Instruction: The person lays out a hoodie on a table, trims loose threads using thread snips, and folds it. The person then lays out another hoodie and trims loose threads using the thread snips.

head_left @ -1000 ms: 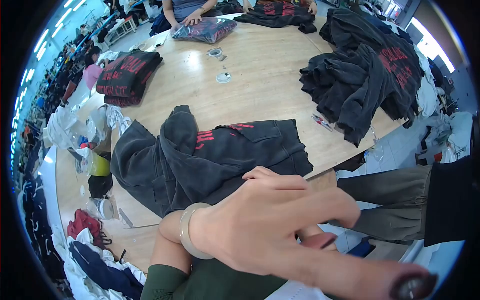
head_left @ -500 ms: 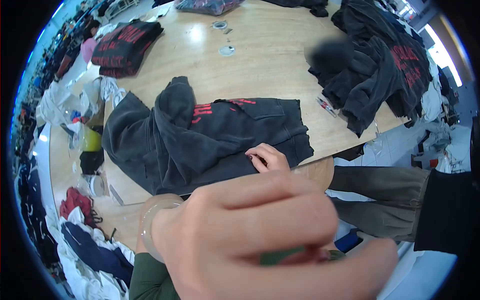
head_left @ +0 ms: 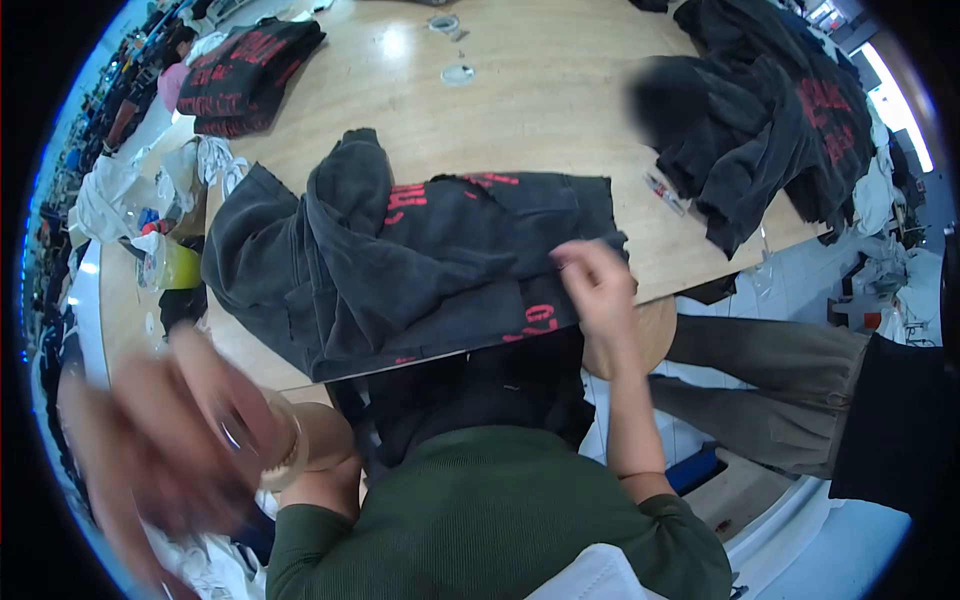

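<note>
Left hand [head_left: 165, 440], nearest item: raised close to the camera, motion-blurred, a pale bangle [head_left: 287, 440] at the wrist. Fingers bent to a degree the blur hides; no object seen in the grasp, palm content cannot be told. Stands apart from the garment, which lies toward its two o'clock.

Right hand [head_left: 600, 285], nearer to the garment: forearm reaching up toward twelve, fingers curled on the cloth at the hem end. Whether they pinch the fabric or only rest on it cannot be told.

Dark hoodie [head_left: 440, 275], one, red lettering: laid along the near edge of the table [head_left: 520, 110]. Long axis runs nine to three o'clock, hood toward nine, hem toward three; the right hand is at the three-o'clock end, so most of the length extends toward its nine.

Clock places hereafter taken from the hoodie:
- Tub with yellow contents [head_left: 178, 265]: nine, just beside the hood end.
- Small snips [head_left: 665, 193]: between two and three, near the hem.
- Heap of dark garments [head_left: 745, 150]: between two and three, beyond the snips.
- Folded dark stack [head_left: 245, 80]: between ten and eleven, far side.
</note>
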The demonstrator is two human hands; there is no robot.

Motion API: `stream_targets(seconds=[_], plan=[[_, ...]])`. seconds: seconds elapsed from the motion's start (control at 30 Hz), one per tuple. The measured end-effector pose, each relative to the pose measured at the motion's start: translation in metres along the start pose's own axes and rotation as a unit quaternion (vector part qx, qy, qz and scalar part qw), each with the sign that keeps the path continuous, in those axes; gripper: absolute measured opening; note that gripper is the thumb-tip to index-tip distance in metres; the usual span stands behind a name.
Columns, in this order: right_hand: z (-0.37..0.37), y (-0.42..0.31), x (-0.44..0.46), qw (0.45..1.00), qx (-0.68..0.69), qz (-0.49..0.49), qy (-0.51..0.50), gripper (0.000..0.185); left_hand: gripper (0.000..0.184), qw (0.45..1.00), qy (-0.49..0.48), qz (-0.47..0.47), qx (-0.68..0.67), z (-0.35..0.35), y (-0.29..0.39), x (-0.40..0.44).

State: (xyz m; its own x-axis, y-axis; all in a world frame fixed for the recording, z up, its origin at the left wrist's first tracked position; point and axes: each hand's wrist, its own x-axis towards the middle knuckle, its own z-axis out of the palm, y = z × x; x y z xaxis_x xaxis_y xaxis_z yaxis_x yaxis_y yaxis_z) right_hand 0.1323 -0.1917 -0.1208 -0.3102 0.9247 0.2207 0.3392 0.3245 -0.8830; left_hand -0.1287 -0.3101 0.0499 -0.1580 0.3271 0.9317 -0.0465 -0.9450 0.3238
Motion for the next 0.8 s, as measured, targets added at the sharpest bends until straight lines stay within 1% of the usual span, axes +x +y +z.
stream_targets(seconds=[0.03, 0.07, 0.1, 0.13, 0.17, 0.2, 0.23, 0.27, 0.3, 0.37, 0.4, 0.43, 0.47, 0.5, 0.53, 0.57, 0.6, 0.63, 0.67, 0.7, 0.73, 0.77, 0.8], plan=[[-0.011, 0.009, 0.007, 0.997, 0.018, 0.024, 0.076, 0.012, 0.017, 0.999, 0.033, 0.02, -0.01, -0.008, -0.008, -0.015], [-0.026, 0.023, 0.013, 0.992, 0.011, 0.047, 0.117, 0.011, 0.019, 0.994, 0.036, -0.101, 0.024, -0.011, -0.02, -0.034], [-0.042, 0.035, 0.018, 0.985, 0.002, 0.068, 0.157, 0.011, 0.024, 0.973, 0.039, -0.22, 0.057, -0.014, -0.03, -0.047], [-0.054, 0.042, 0.023, 0.981, -0.014, 0.104, 0.16, 0.011, 0.029, 0.941, -0.019, -0.315, 0.125, 0.0, -0.044, -0.053], [-0.062, 0.045, 0.026, 0.976, -0.032, 0.139, 0.162, 0.012, 0.035, 0.906, -0.111, -0.378, 0.154, 0.006, -0.061, -0.064], [-0.063, 0.049, 0.028, 0.976, -0.034, 0.143, 0.16, 0.012, 0.038, 0.887, -0.15, -0.392, 0.191, 0.013, -0.083, -0.085], [-0.064, 0.053, 0.031, 0.974, -0.05, 0.176, 0.132, 0.015, 0.039, 0.873, -0.163, -0.403, 0.222, 0.019, -0.099, -0.106], [-0.065, 0.058, 0.032, 0.97, -0.066, 0.209, 0.105, 0.019, 0.04, 0.855, -0.192, -0.375, 0.302, 0.021, -0.112, -0.125], [-0.063, 0.063, 0.032, 0.969, -0.068, 0.211, 0.106, 0.019, 0.04, 0.845, -0.209, -0.37, 0.326, 0.021, -0.12, -0.135], [-0.055, 0.071, 0.03, 0.966, -0.128, 0.182, 0.128, 0.026, 0.042, 0.823, -0.259, -0.35, 0.366, 0.017, -0.138, -0.155], [-0.05, 0.073, 0.031, 0.959, -0.128, 0.204, 0.152, 0.028, 0.042, 0.822, -0.26, -0.35, 0.366, 0.017, -0.142, -0.164], [-0.048, 0.077, 0.032, 0.959, -0.127, 0.204, 0.153, 0.028, 0.046, 0.789, -0.301, -0.336, 0.417, 0.019, -0.146, -0.172], [-0.047, 0.082, 0.034, 0.947, -0.167, 0.23, 0.152, 0.028, 0.05, 0.752, -0.34, -0.321, 0.465, 0.02, -0.148, -0.178], [-0.045, 0.088, 0.035, 0.933, -0.207, 0.255, 0.15, 0.028, 0.05, 0.751, -0.343, -0.321, 0.463, 0.02, -0.148, -0.183], [-0.044, 0.097, 0.035, 0.932, -0.207, 0.257, 0.152, 0.028, 0.052, 0.73, -0.365, -0.315, 0.485, 0.021, -0.148, -0.187], [-0.043, 0.105, 0.036, 0.955, -0.151, 0.221, 0.131, 0.029, 0.055, 0.707, -0.385, -0.308, 0.506, 0.023, -0.15, -0.19], [-0.043, 0.109, 0.037, 0.973, -0.095, 0.183, 0.107, 0.03, 0.057, 0.699, -0.39, -0.317, 0.509, 0.023, -0.151, -0.192], [-0.044, 0.092, 0.038, 0.973, -0.095, 0.183, 0.106, 0.03, 0.057, 0.699, -0.389, -0.318, 0.509, 0.024, -0.151, -0.192], [-0.045, 0.073, 0.037, 0.981, 0.014, 0.13, 0.141, 0.028, 0.056, 0.694, -0.393, -0.319, 0.512, 0.025, -0.15, -0.19], [-0.044, 0.059, 0.037, 0.974, 0.125, 0.076, 0.174, 0.027, 0.056, 0.687, -0.397, -0.32, 0.517, 0.025, -0.148, -0.19], [-0.047, 0.059, 0.037, 0.974, 0.094, 0.117, 0.171, 0.019, 0.056, 0.685, -0.398, -0.321, 0.52, 0.025, -0.147, -0.191], [-0.048, 0.076, 0.035, 0.974, 0.097, 0.116, 0.172, 0.019, 0.055, 0.687, -0.398, -0.318, 0.518, 0.024, -0.148, -0.192], [-0.048, 0.106, 0.032, 0.978, -0.088, 0.129, 0.141, 0.014, 0.054, 0.691, -0.397, -0.313, 0.517, 0.024, -0.149, -0.193]])
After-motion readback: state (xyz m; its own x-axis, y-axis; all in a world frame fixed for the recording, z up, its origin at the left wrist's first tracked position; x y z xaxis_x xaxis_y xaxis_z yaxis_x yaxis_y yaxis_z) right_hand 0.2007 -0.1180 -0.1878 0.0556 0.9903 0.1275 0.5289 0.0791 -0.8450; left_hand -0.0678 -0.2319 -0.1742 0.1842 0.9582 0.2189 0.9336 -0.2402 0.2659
